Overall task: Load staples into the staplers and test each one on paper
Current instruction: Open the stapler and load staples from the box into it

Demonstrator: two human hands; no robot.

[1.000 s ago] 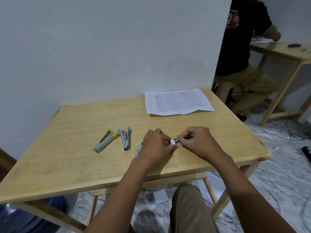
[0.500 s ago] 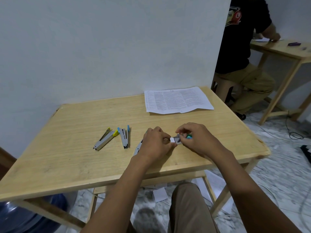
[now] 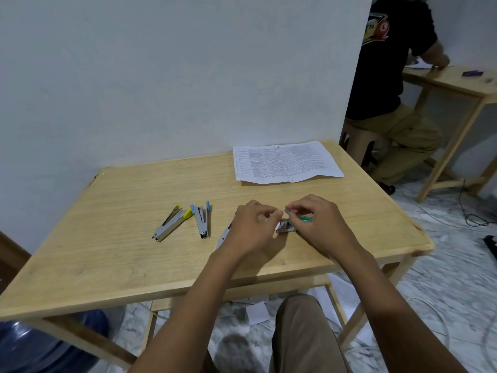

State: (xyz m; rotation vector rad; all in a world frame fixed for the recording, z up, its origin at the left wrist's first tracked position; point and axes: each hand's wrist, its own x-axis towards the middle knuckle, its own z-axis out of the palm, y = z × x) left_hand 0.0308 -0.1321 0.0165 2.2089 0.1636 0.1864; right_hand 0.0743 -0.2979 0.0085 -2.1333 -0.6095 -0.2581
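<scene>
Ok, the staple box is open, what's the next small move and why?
Probably bring the small grey piece pinched in the right hand, likely staples, over to the stapler half hidden by the left hand; the box sits open, and that stapler is nearest.

The setting is a plain indoor workroom used for office-type desk work. A bare white wall backs a light wooden table. A second table of the same build stands to the right, where another person sits on a plastic stool. Printed sheets and small staplers lie on the near table. The marble-pattern tile floor carries loose cables and paper scraps. A blue water jug sits below the near table's left corner.
</scene>
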